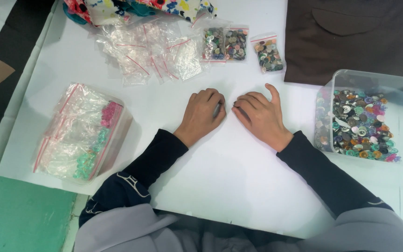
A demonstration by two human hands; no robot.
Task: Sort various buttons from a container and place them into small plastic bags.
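Fingers of left hand (204,114) curl over something small, indistinct.

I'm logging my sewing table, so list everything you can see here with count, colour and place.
Button tub: one, clear plastic, mixed-colour buttons inside, right side.
Filled button bags: three, clear with red strips, top centre.
Empty bags: a loose pile, count unclear, clear with red strips, top left of centre.
Big bag: one, clear, pink and green beads inside, left.
Brown cloth: one, top right.
Flowered cloth: one, multicoloured, top edge.
Table: white.
Left hand: curled on the table, dark sleeve; anything inside is unclear.
Right hand: resting knuckles up beside it.
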